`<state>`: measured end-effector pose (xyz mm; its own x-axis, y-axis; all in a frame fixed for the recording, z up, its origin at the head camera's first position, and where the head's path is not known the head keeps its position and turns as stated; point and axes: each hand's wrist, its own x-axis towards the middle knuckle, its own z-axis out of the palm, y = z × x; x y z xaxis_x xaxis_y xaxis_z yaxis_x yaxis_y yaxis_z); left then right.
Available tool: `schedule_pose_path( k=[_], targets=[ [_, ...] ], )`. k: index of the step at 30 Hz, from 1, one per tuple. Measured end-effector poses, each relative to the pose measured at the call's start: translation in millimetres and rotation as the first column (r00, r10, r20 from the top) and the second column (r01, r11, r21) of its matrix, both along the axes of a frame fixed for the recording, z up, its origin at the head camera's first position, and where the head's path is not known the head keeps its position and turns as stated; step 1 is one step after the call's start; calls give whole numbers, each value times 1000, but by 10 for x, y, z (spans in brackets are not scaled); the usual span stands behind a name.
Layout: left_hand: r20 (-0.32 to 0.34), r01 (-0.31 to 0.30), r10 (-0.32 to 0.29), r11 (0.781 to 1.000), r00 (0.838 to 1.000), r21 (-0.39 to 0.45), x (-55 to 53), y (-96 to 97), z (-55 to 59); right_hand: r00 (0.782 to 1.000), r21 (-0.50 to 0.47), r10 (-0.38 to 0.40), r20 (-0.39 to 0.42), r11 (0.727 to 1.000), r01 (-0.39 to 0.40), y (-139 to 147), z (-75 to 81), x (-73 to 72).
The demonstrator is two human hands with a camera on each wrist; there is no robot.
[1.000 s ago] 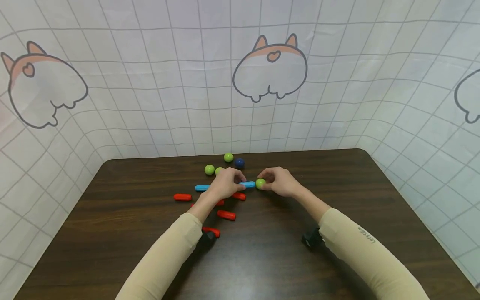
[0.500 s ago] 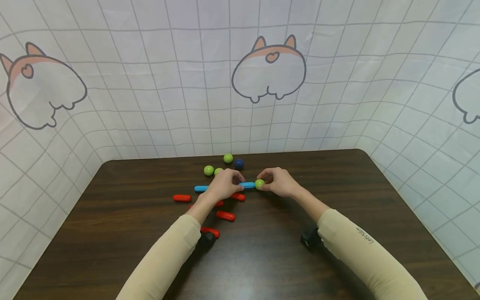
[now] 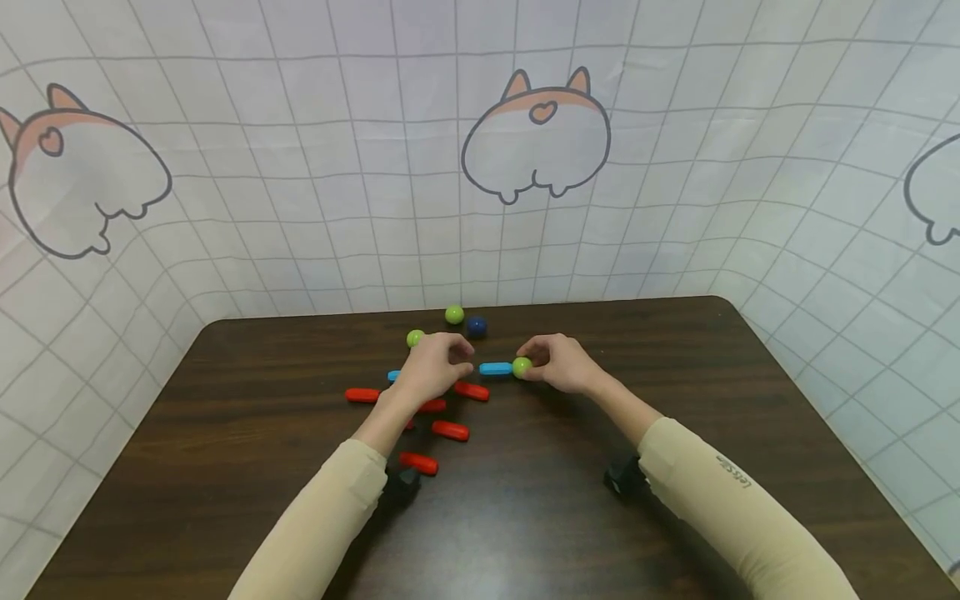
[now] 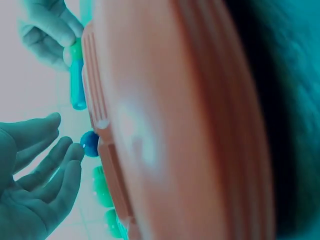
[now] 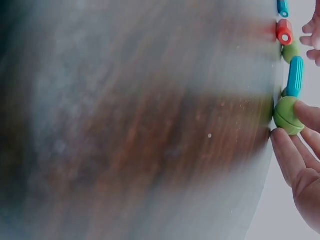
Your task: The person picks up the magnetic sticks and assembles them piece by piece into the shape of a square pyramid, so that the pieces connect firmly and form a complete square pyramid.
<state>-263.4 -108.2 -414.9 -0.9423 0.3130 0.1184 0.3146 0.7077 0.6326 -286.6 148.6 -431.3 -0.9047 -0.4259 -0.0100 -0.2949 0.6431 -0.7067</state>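
My right hand pinches a green ball between thumb and fingers. A ribbed light-blue rod reaches left from that ball, its near end right against it; the right wrist view shows the same rod in line with the seamed green ball. To the left, my left hand is over the table with fingers bent loosely and nothing between them, a small gap from the rod's free end. In the left wrist view this hand has its fingers spread apart. Another light-blue rod is mostly hidden behind it.
Several red rods lie around the left forearm, among them one red rod and another. Behind the left hand are a dark-blue ball, a green ball and a partly covered green ball. A gridded curtain backs the dark table.
My left hand has let go of the light-blue rod and drawn back to the left, uncovering the rod's free end. The right hand keeps its pinch on the green ball, nearly still.
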Motion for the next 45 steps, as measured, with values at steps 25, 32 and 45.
schedule_pose_path(
  k=[25,32,45],
  targets=[
    [-36,-243,240,954,970,-174,-162,-199,-85,1000,-14,21,-5,1000,-21,27,-62,-12],
    [-40,-247,244,948,969,-200,-220,-177,-64,1000,-21,16,-13,1000,-16,26,-66,-28],
    [-50,-241,235,946,971,-219,-235,-183,-39,1000,-7,14,0,1000,-14,17,-25,-9]
  ],
)
